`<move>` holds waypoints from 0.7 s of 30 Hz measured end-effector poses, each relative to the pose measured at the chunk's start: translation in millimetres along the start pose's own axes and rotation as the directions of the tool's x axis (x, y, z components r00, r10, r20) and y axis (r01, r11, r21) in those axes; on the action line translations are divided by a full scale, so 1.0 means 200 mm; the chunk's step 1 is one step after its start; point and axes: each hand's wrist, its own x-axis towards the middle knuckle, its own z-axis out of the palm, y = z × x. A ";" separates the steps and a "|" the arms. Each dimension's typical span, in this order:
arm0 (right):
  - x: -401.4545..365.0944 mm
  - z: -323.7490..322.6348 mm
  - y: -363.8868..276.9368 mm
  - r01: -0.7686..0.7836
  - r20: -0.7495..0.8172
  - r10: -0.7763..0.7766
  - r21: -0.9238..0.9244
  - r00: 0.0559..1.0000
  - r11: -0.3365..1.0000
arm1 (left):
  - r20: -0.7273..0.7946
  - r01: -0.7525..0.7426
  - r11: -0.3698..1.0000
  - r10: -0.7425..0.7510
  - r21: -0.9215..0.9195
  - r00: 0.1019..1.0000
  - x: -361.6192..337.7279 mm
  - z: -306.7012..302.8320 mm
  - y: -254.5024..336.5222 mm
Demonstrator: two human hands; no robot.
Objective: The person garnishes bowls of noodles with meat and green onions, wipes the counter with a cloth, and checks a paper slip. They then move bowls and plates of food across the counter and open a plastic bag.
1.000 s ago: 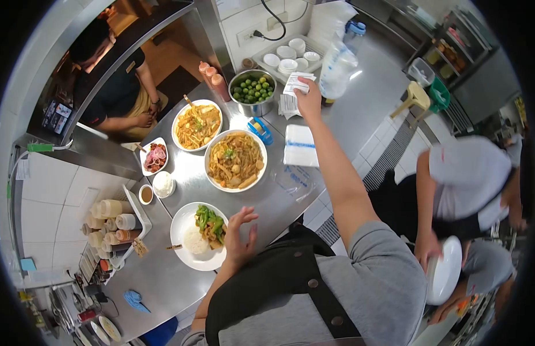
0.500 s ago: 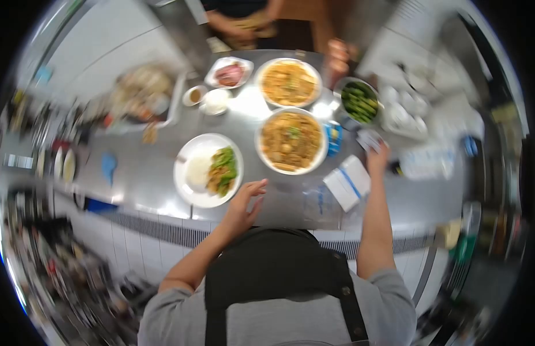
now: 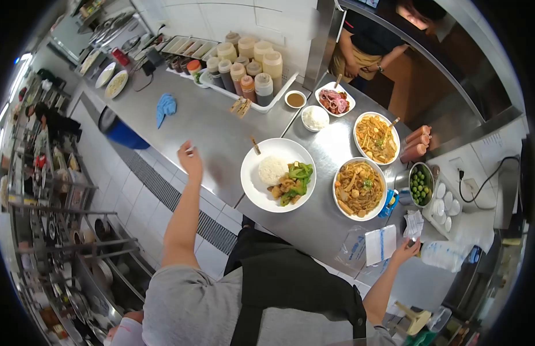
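Steel counter (image 3: 221, 124); left hand (image 3: 190, 160) now aloft

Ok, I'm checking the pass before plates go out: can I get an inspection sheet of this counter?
Surface: steel counter, crowded toward the right.
Job's things: paper slips beside the bowl of limes; rice plate nearest the left hand.
Clutter: noodle plates, squeeze bottles, blue cloth.
Hands: left open over the counter edge; right hand at the slips, fingers' hold unclear.
Cables: black cable plugged in at the wall.
Surroundings: person behind the pass window; pot racks left.
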 end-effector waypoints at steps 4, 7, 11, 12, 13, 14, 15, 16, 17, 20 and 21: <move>-0.24 -0.16 -0.18 -0.004 -0.012 0.003 -0.071 1.000 0.997 | 0.019 0.202 0.967 -0.207 0.154 0.978 0.40 -0.05 -0.59; -0.44 -0.27 -0.27 -0.100 -0.022 0.098 -0.096 0.995 0.990 | -0.032 0.247 0.962 -0.245 0.113 0.969 0.68 -0.02 -0.63; -0.66 -0.40 -0.41 -0.095 -0.068 0.081 -0.229 0.994 0.969 | 0.000 0.019 0.916 -0.021 0.400 1.000 1.21 0.11 -0.89; -0.71 -0.42 -0.46 -0.130 -0.069 0.116 -0.239 0.991 0.962 | 0.023 -0.011 0.879 0.000 0.476 1.000 1.31 0.15 -0.92; -0.74 -0.45 -0.54 -0.160 -0.068 0.148 -0.249 0.987 0.955 | 0.064 -0.043 0.802 0.006 0.596 0.998 1.40 0.19 -0.98; -0.75 -0.47 -0.62 -0.185 -0.068 0.174 -0.254 0.982 0.949 | 0.098 -0.075 0.710 0.009 0.700 0.995 1.49 0.25 -1.06; -0.78 -0.48 -0.68 -0.208 -0.065 0.198 -0.219 0.978 0.953 | 0.124 -0.107 0.606 0.013 0.788 0.992 1.55 0.31 -1.10; -0.79 -0.48 -0.72 -0.207 -0.060 0.198 -0.208 0.978 0.956 | 0.130 -0.172 0.623 0.112 0.763 0.985 1.58 0.34 -1.12; -0.81 -0.47 -0.75 -0.204 -0.055 0.197 -0.195 0.979 0.959 | 0.127 -0.234 0.634 0.210 0.737 0.969 1.59 0.35 -1.15; -0.85 -0.37 -0.83 -0.112 -0.017 0.111 -0.166 0.994 0.980 | 0.374 -0.357 0.685 0.132 0.635 0.918 1.67 0.37 -1.27; -0.84 -0.31 -0.86 -0.069 0.007 0.071 -0.159 0.997 0.985 | 0.498 -0.379 0.705 0.043 0.599 0.866 1.69 0.39 -1.30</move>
